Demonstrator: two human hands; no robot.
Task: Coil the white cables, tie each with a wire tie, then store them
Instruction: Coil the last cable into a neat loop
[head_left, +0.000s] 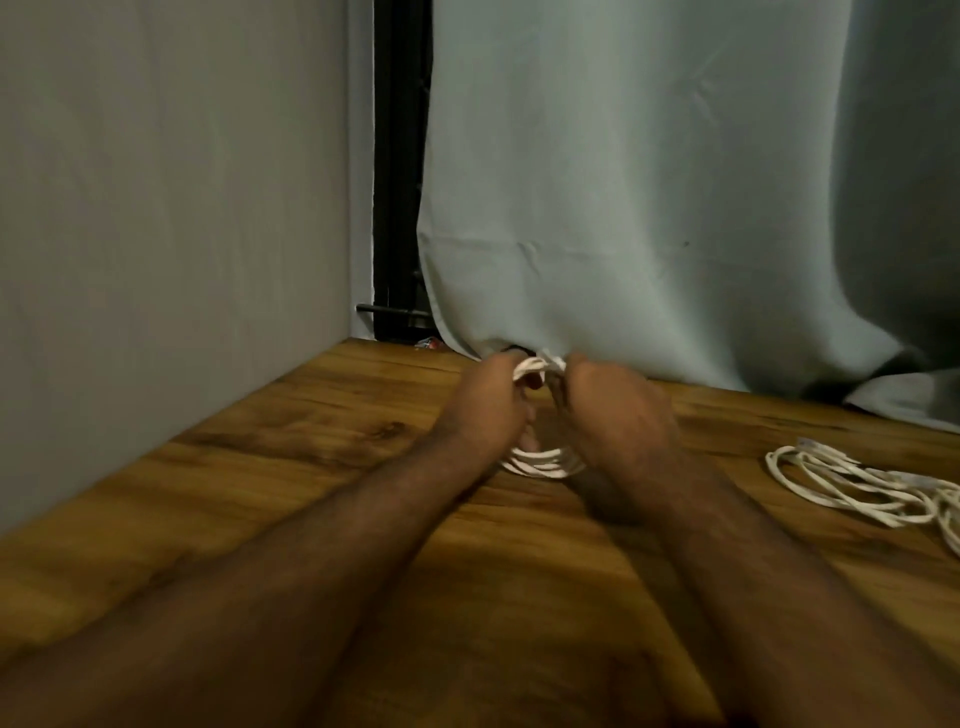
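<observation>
The coiled white cable (540, 460) stands on edge on the wooden counter (260, 467), just in front of the pale curtain (623, 208), held up between both hands. It looks light, thin and springy, so I'd expect the loops to fan apart unless pinched together at the top, where the tie should go. The left hand (485, 405) has its grip curled round the upper strands; the right hand (613, 410) closes on them just beside it. A loose white cable (857, 483) lies flat well to the right of the coil. No writing or brand is readable anywhere.
</observation>
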